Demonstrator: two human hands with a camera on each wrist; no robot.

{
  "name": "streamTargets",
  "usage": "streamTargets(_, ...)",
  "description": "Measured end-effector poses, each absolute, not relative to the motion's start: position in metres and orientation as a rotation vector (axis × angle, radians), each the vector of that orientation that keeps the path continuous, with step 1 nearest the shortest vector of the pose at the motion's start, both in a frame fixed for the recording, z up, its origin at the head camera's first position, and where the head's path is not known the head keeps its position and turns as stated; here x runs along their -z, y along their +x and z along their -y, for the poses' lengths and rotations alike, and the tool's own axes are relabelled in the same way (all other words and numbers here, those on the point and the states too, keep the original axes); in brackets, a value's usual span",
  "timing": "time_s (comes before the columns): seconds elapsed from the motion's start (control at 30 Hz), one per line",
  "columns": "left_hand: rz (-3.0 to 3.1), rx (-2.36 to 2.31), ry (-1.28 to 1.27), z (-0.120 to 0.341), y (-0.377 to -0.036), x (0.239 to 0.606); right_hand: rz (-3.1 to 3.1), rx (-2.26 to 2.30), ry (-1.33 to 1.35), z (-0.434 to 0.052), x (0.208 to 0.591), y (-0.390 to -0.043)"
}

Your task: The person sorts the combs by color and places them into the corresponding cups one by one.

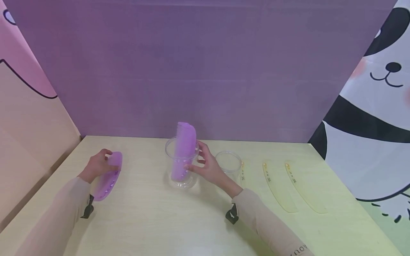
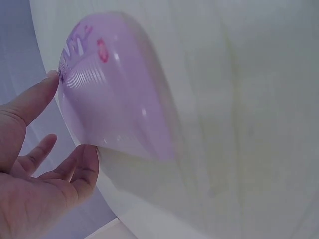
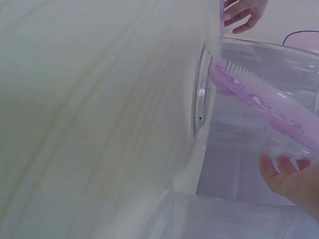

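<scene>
A: Left hand pinches a purple comb low over the table. Right hand, fingers relaxed, touches the clear cup holding another purple comb.

B: We judge the combs light, stiff and slick; grip the spine. Only the head view shows the yellow combs.
</scene>
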State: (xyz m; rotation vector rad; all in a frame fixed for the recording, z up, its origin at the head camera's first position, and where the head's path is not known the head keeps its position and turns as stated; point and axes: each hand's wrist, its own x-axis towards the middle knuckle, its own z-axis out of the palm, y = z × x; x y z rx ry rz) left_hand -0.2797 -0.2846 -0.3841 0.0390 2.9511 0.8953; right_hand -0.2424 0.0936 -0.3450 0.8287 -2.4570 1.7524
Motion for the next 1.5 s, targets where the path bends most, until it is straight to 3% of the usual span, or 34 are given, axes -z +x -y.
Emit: streamTargets(1.5, -2.952, -1.147, -0.131, 0.292, -0.274, 0.383, 2.448, -1.751, 0.840, -0.094, 0.346, -0.243)
